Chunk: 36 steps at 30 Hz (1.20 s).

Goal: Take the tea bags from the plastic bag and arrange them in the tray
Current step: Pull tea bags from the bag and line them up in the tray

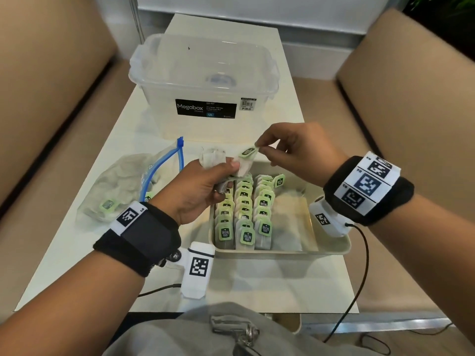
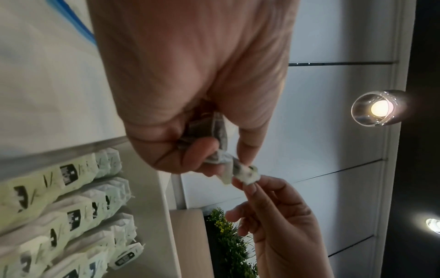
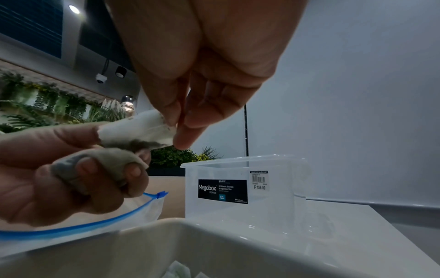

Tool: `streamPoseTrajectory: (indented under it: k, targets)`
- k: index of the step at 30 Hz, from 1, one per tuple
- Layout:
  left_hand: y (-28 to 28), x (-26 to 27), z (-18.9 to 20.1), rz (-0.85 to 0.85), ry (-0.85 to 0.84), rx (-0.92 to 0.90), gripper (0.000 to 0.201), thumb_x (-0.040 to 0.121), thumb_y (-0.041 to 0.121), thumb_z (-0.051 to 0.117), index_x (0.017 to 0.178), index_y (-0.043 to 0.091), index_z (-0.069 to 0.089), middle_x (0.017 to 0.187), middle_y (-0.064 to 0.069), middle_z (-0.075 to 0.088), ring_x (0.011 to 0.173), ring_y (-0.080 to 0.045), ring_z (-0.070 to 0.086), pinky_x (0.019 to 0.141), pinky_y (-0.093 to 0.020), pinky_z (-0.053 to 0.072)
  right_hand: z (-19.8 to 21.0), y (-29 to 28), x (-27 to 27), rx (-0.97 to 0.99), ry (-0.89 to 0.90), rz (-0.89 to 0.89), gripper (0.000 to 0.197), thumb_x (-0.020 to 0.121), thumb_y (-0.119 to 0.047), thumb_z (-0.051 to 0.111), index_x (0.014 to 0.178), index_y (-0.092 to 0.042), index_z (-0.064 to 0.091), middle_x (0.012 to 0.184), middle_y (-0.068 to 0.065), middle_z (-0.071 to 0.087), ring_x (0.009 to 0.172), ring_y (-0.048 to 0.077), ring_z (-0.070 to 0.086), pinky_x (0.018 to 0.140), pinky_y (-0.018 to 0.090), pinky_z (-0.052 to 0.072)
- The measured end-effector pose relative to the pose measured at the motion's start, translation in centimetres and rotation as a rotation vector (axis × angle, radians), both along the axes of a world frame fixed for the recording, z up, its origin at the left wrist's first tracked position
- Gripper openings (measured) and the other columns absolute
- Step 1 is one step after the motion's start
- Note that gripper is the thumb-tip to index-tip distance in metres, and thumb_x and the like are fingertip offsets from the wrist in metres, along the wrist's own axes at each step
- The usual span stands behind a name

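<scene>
Three rows of tea bags (image 1: 243, 214) fill the tray's (image 1: 331, 249) left part; left hand (image 1: 203, 191) clutches a bunch, right hand (image 1: 295, 147) pinches one tag; more remain in the plastic bag (image 1: 120, 186).

Bundle of tea bags (image 1: 218, 163) mostly buried in left hand (image 1: 203, 186) grip; count unreadable. Plastic bag (image 1: 120, 186) contents hazy behind the film. Tray (image 3: 147, 250) cut off at frame bottom in right wrist view. Small print on storage box (image 1: 205, 88) label illegible.

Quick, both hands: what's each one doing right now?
Left hand: closed, gripping a bunch of tea bags.
Right hand: closed, pinching one tea bag by its end.
</scene>
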<state>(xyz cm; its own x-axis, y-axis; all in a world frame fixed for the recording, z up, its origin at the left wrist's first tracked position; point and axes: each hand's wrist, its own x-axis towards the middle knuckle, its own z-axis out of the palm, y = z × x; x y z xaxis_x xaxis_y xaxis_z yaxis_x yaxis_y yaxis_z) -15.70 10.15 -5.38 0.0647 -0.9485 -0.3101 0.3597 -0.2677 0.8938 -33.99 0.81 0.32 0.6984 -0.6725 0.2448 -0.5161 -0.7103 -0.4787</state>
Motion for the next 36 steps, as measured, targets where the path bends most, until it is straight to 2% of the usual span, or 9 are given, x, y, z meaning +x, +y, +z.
streamPoseTrajectory:
  k: [3,6,12,17,23,27,30,32,36]
  targets:
    - [-0.2,-0.2,-0.2,0.030,-0.114,-0.040,0.008,0.089,0.013,0.066,0.083,0.018,0.066,0.066,0.005,0.063,0.057,-0.007,0.052,0.044,-0.016,0.036,-0.1,-0.4,-0.1,0.168,-0.020,-0.016,0.015,0.093,-0.016,0.056,0.102,-0.019,0.068,0.080,-0.022,0.069,0.063,0.006,0.068,0.060,0.022,0.054]
    - [-0.3,-0.4,-0.3,0.016,-0.259,-0.107,0.008,0.088,0.011,0.068,0.083,0.017,0.065,0.058,0.009,0.063,0.051,-0.002,0.053,0.046,-0.015,0.039,0.3,-0.5,0.2,0.332,0.032,-0.017,0.019,0.093,-0.028,0.059,0.106,-0.017,0.067,0.089,-0.005,0.070,0.068,0.013,0.070,0.069,0.037,0.058]
    - [-0.5,-0.1,-0.7,0.002,-0.339,-0.204,0.011,0.082,0.008,0.074,0.092,0.009,0.069,0.079,0.002,0.073,0.072,-0.010,0.068,0.060,-0.019,0.050,0.7,-0.6,0.6,0.356,0.085,-0.026,0.013,0.081,-0.023,0.075,0.089,-0.015,0.068,0.066,-0.007,0.065,0.060,0.009,0.062,0.063,0.026,0.049]
    - [-0.7,-0.3,-1.1,-0.022,-0.380,-0.211,0.018,0.082,0.011,0.075,0.098,0.007,0.071,0.098,0.000,0.075,0.091,-0.020,0.071,0.080,-0.034,0.055,1.3,-1.1,0.3,0.400,0.102,-0.072,0.016,0.077,-0.020,0.079,0.086,-0.010,0.070,0.076,0.006,0.073,0.062,0.011,0.064,0.065,0.026,0.053]
    - [-0.9,-1.2,-1.4,-0.022,-0.402,-0.238,0.018,0.082,0.011,0.075,0.100,0.007,0.071,0.101,-0.005,0.075,0.096,-0.023,0.071,0.093,-0.046,0.054,1.6,-1.7,0.1,0.496,0.112,-0.139,0.019,0.075,-0.016,0.080,0.092,-0.010,0.072,0.078,0.006,0.073,0.057,0.007,0.061,0.053,0.010,0.047]
    - [-1.2,-1.3,-1.6,-0.029,-0.429,-0.197,0.020,0.080,0.015,0.077,0.097,0.005,0.071,0.096,-0.005,0.075,0.092,-0.026,0.071,0.089,-0.046,0.056,1.3,-1.9,-0.1,0.446,0.175,-0.161,0.013,0.076,-0.019,0.079,0.087,-0.017,0.074,0.066,-0.004,0.069,0.050,-0.001,0.056,0.047,0.005,0.039]
    - [-1.5,-1.1,-2.0,-0.011,-0.464,-0.153,0.014,0.080,0.020,0.078,0.089,0.012,0.071,0.083,0.000,0.072,0.072,-0.015,0.066,0.064,-0.030,0.051,0.9,-2.5,-0.3,0.355,0.256,-0.177,0.012,0.075,-0.020,0.080,0.084,-0.018,0.072,0.067,-0.005,0.069,0.051,0.004,0.060,0.053,0.013,0.045]
    - [-1.5,-0.9,-2.2,0.015,-0.467,-0.120,0.013,0.081,0.022,0.077,0.089,0.015,0.070,0.076,0.000,0.068,0.064,-0.008,0.058,0.055,-0.021,0.042,0.5,-3.1,-0.4,0.259,0.402,-0.204,0.012,0.074,-0.020,0.079,0.080,-0.019,0.070,0.067,-0.007,0.067,0.057,0.009,0.062,0.060,0.022,0.048]
    - [-1.5,-0.8,-2.4,0.014,-0.463,-0.099,0.009,0.083,0.021,0.075,0.088,0.016,0.070,0.065,0.009,0.062,0.057,-0.004,0.053,0.054,-0.024,0.041,-0.9,-3.7,0.1,0.101,0.785,-0.190,0.013,0.074,-0.022,0.079,0.083,-0.020,0.071,0.082,-0.006,0.068,0.079,0.015,0.063,0.070,0.027,0.052]
